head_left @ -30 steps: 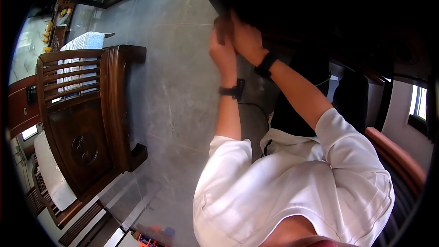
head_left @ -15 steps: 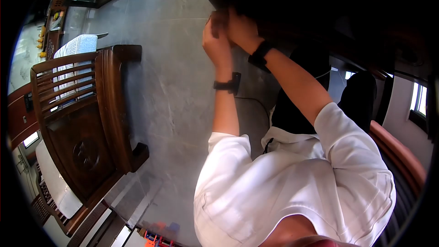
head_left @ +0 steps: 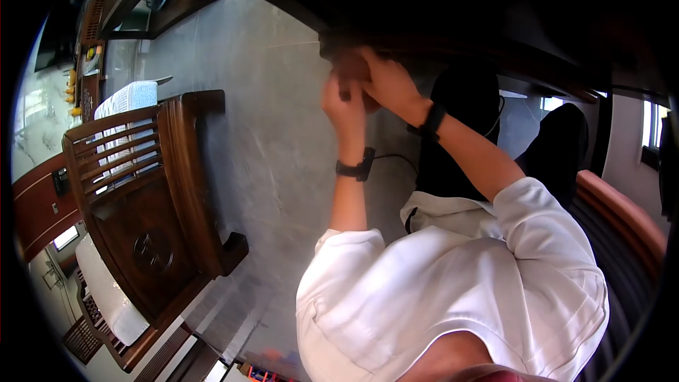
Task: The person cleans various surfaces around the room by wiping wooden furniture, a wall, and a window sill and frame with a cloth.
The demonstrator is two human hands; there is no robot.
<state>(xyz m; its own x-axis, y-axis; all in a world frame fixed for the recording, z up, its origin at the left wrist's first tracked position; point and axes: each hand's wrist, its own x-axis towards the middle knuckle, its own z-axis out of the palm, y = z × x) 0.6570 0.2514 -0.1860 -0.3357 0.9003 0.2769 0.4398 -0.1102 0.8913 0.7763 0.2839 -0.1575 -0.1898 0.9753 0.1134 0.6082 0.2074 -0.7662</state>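
Lower in view than half a second ago are both hands, the left hand (head_left: 343, 107) and the right hand (head_left: 395, 86); the chair (head_left: 141, 219) is shifted down too, so some of this is owed to the camera. A blurred dark shape (head_left: 351, 66) is seen where the hands meet, just below the bench (head_left: 495, 49) edge near its corner, above the floor (head_left: 276, 170). It lies beyond the left palm and to the left of the right one; both hands are so close that neither can be called nearer. Its long axis cannot be told. The fingers are bent inward on both hands, but how far, and whether the shape is gripped or is merely shaded fingers, cannot be told.
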